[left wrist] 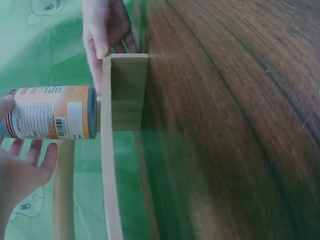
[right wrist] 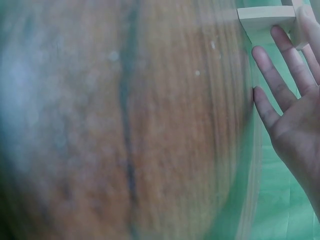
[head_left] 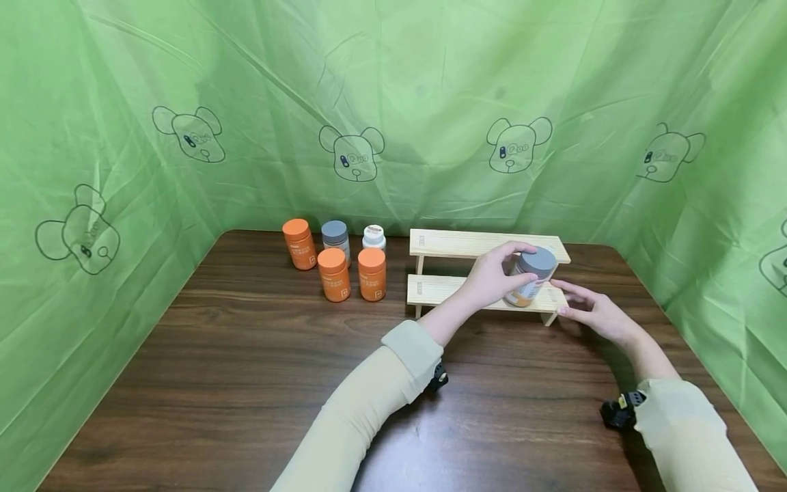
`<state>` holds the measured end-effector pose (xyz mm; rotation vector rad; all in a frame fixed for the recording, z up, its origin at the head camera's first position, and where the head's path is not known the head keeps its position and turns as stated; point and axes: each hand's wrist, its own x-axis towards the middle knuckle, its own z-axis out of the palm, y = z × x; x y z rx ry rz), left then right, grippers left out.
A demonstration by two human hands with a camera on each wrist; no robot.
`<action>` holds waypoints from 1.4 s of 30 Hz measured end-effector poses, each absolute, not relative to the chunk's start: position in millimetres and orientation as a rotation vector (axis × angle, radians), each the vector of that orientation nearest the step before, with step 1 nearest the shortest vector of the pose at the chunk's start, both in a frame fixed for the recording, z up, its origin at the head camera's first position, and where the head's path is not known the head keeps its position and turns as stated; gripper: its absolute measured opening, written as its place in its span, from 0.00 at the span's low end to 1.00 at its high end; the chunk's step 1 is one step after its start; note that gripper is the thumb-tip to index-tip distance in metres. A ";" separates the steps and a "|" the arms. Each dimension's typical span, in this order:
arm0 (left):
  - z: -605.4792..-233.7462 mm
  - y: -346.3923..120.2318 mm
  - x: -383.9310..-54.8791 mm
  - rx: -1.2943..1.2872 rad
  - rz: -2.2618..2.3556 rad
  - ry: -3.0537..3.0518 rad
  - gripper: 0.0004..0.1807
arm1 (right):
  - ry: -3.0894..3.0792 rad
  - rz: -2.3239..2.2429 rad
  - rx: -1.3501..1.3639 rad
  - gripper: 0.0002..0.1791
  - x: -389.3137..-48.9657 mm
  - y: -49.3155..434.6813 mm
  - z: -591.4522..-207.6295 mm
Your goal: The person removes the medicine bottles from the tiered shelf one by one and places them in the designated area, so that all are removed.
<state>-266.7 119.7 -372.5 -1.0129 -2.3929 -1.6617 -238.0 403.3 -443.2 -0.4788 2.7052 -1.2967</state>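
My left hand (head_left: 490, 278) grips a supplement bottle (head_left: 536, 264) near its grey cap, thumb on the near side. The bottle, labelled in white and orange (left wrist: 52, 112), stands upright at the right end of the lower step (head_left: 439, 290) of a pale wooden two-step rack. Its base is at the plank or just over it; I cannot tell if they touch. My right hand (head_left: 601, 318) is at the rack's right end, fingers mostly straight, and the thumb touches the plank's end. In the right wrist view, the fingers (right wrist: 272, 75) are spread below the rack's corner.
Left of the rack stand several bottles: orange ones (head_left: 298, 244) (head_left: 334, 275) (head_left: 371, 275), a grey-capped one (head_left: 335, 236) and a small white one (head_left: 374, 238). The rack's upper step (head_left: 455, 242) lies behind. Green cloth (head_left: 430, 82) surrounds the dark wooden table (head_left: 246, 383).
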 end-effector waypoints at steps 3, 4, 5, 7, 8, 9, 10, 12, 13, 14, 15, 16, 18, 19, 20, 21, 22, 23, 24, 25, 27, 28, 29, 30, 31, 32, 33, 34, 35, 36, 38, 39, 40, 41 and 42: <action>-368.1 115.3 -265.6 -1.007 -1.657 -2.402 0.23 | 2.711 -1.296 -0.477 0.33 -238.1 403.8 -443.5; -366.6 114.1 -265.1 -1.005 -1.657 -2.403 0.23 | 2.713 -1.294 -0.476 0.33 -238.1 403.9 -443.3; -365.2 112.9 -264.5 -1.003 -1.656 -2.404 0.23 | 2.715 -1.293 -0.472 0.33 -238.1 404.1 -443.4; -362.5 110.5 -263.6 -0.999 -1.666 -2.399 0.23 | 2.716 -1.294 -0.466 0.33 -238.0 404.2 -443.5; -361.3 109.3 -263.1 -1.000 -1.674 -2.392 0.23 | 2.715 -1.295 -0.465 0.33 -238.0 404.2 -443.6; -360.2 108.1 -262.7 -1.002 -1.689 -2.384 0.23 | 2.713 -1.298 -0.467 0.33 -238.1 404.3 -443.6; -359.1 106.7 -262.2 -1.004 -1.701 -2.376 0.23 | 2.709 -1.303 -0.468 0.33 -238.0 404.2 -443.7; -356.9 103.8 -261.3 -1.003 -1.724 -2.362 0.23 | 2.702 -1.314 -0.473 0.33 -238.1 404.0 -444.3; -355.6 102.1 -260.9 -1.000 -1.738 -2.358 0.23 | 2.699 -1.318 -0.477 0.33 -238.2 403.9 -444.6; -354.1 100.2 -260.0 -0.997 -1.751 -2.354 0.23 | 2.697 -1.322 -0.479 0.33 -238.2 403.9 -444.9; -352.6 98.4 -259.5 -0.992 -1.761 -2.355 0.23 | 2.695 -1.327 -0.481 0.33 -238.3 403.8 -445.3; -350.8 96.6 -258.7 -0.988 -1.767 -2.357 0.23 | 2.694 -1.329 -0.485 0.33 -238.5 403.9 -445.7; -346.8 92.8 -257.0 -0.986 -1.784 -2.358 0.23 | 2.688 -1.332 -0.487 0.33 -238.6 404.1 -446.2; -344.9 91.0 -256.2 -0.988 -1.793 -2.355 0.23 | 2.686 -1.334 -0.487 0.33 -238.7 404.3 -446.3; -343.0 89.1 -255.4 -0.993 -1.799 -2.353 0.23 | 2.683 -1.336 -0.489 0.33 -238.8 404.5 -446.3; -341.1 87.4 -254.8 -0.998 -1.807 -2.349 0.23 | 2.680 -1.339 -0.491 0.33 -238.8 404.6 -446.2; -339.2 85.5 -254.2 -1.005 -1.816 -2.345 0.23 | 2.677 -1.341 -0.494 0.33 -238.8 404.8 -446.0; -337.0 83.3 -253.5 -1.011 -1.828 -2.340 0.23 | 2.674 -1.343 -0.495 0.33 -238.7 404.8 -445.8; -335.0 81.2 -252.8 -1.020 -1.837 -2.333 0.23 | 2.674 -1.347 -0.497 0.33 -238.5 404.7 -445.6; -332.8 79.0 -252.1 -1.028 -1.841 -2.330 0.23 | 2.673 -1.350 -0.500 0.33 -238.5 404.6 -445.4; -328.5 74.1 -250.4 -1.048 -1.860 -2.322 0.23 | 2.674 -1.354 -0.503 0.33 -238.3 404.2 -445.3; -326.6 71.6 -249.5 -1.058 -1.868 -2.318 0.23 | 2.676 -1.353 -0.505 0.33 -238.3 404.0 -445.3; -324.4 68.8 -248.2 -1.067 -1.878 -2.315 0.23 | 2.677 -1.356 -0.499 0.33 -238.3 403.7 -445.3; -322.6 66.2 -247.0 -1.074 -1.881 -2.316 0.23 | 2.678 -1.360 -0.494 0.33 -238.3 403.4 -445.2; -320.6 63.4 -245.7 -1.081 -1.890 -2.315 0.23 | 2.679 -1.361 -0.488 0.33 -238.5 403.2 -445.2; -318.8 60.7 -244.4 -1.087 -1.899 -2.314 0.23 | 2.679 -1.364 -0.481 0.33 -238.6 403.1 -445.2; -317.1 57.9 -243.0 -1.093 -1.903 -2.315 0.23 | 2.679 -1.360 -0.482 0.33 -238.7 403.3 -445.3; -315.5 55.3 -241.8 -1.099 -1.905 -2.315 0.23 | 2.680 -1.360 -0.481 0.33 -238.6 403.3 -445.3; -313.8 52.5 -240.2 -1.104 -1.912 -2.313 0.23 | 2.679 -1.364 -0.479 0.33 -238.5 403.2 -445.3; -312.4 49.9 -239.0 -1.111 -1.918 -2.309 0.23 | 2.678 -1.359 -0.485 0.33 -238.3 403.4 -445.4; -309.9 44.8 -237.1 -1.127 -1.926 -2.297 0.23 | 2.672 -1.360 -0.491 0.33 -238.0 403.7 -445.7; -308.9 42.1 -236.2 -1.133 -1.927 -2.292 0.23 | 2.669 -1.361 -0.495 0.33 -237.7 403.6 -445.6; -307.8 39.3 -235.4 -1.136 -1.927 -2.287 0.23 | 2.665 -1.370 -0.490 0.33 -237.6 403.3 -445.6; -306.5 36.5 -234.6 -1.139 -1.929 -2.284 0.23 | 2.660 -1.376 -0.489 0.33 -237.5 403.3 -445.5; -305.3 33.5 -233.7 -1.142 -1.927 -2.279 0.23 | 2.657 -1.378 -0.491 0.33 -237.4 403.3 -445.5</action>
